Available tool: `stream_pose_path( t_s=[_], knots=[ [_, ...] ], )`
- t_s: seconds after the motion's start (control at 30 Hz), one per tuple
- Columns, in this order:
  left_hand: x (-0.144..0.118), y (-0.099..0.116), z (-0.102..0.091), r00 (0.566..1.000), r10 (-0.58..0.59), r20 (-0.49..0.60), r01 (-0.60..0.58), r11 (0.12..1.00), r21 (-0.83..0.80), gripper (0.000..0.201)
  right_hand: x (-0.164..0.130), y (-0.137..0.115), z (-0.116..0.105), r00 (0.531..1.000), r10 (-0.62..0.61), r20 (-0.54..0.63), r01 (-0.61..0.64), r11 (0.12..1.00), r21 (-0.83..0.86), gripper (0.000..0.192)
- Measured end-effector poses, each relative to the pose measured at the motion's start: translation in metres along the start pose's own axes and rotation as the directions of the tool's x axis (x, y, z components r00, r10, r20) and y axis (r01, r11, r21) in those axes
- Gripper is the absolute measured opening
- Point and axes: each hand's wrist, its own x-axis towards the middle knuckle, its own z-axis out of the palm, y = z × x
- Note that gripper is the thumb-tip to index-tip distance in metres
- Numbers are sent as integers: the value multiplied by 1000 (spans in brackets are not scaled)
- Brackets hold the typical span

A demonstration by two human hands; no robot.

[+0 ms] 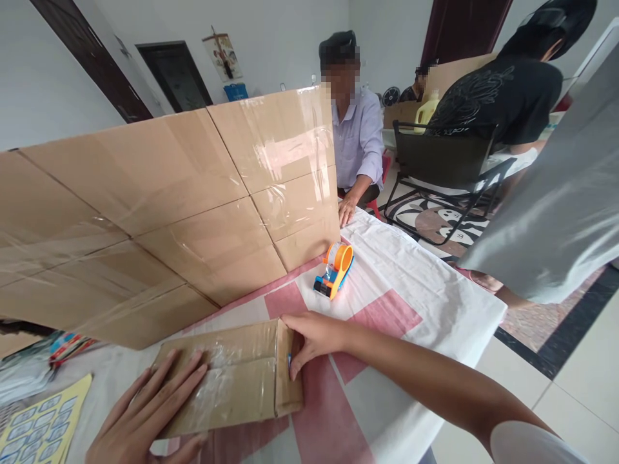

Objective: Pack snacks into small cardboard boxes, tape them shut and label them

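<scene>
Spread flat, left hand (145, 412) presses the taped cardboard piece (232, 380); right hand (309, 340) pinches a small blue object (289, 361) at its folded flap, fingers together.

This looks like a room in a home turned into a packing space. It has plain white walls, dark wooden doors (176, 74), a poster (223, 57), pale floor tiles (575, 361) and a patterned rug (435, 222). People sit on a black folding chair (447, 161) beside a cloth-covered table (411, 283).
</scene>
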Motion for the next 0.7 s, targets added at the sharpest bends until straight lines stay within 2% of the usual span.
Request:
stream_pose_path(
  t_s=[0.2, 0.33, 0.37, 0.4, 0.5, 0.53, 0.57, 0.63, 0.7],
  knots=[
    [1, 2, -1, 999, -49, -2, 49, 999, -8, 75, -2, 4, -2, 999, 53, 7, -54, 988, 146, 56],
    [-2, -2, -2, 1000, -9, 11, 8, 999, 51, 77, -9, 1, -3, 999, 50, 16, -53, 967, 249, 51],
    [-3, -3, -3, 1000, -11, 9, 11, 998, 61, 77, -12, -2, -2, 999, 36, 13, -38, 965, 260, 57],
    [-5, -4, -3, 1000, -22, 6, 21, 998, 66, 77, -14, -7, 0, 1000, 20, 6, -20, 967, 254, 71],
    [-9, -1, -5, 998, -55, -16, 56, 997, 62, 75, -18, -27, 13, 1000, 12, -8, -11, 993, 116, 138],
    [-10, 3, -7, 998, -52, -26, 54, 997, 59, 74, -19, -34, 19, 999, 31, -18, -30, 999, 42, 153],
    [-10, 8, -8, 999, -42, -34, 44, 997, 58, 74, -21, -42, 25, 998, 50, -38, -51, 998, -33, 159],
    [-11, 22, -12, 997, -34, -65, 38, 998, 60, 75, -31, -55, 35, 993, 66, -101, -81, 986, -147, 161],
    [-13, 39, -16, 990, -65, -123, 72, 996, 56, 79, -58, -63, 37, 984, 72, -166, -105, 973, -204, 159]
  ],
)
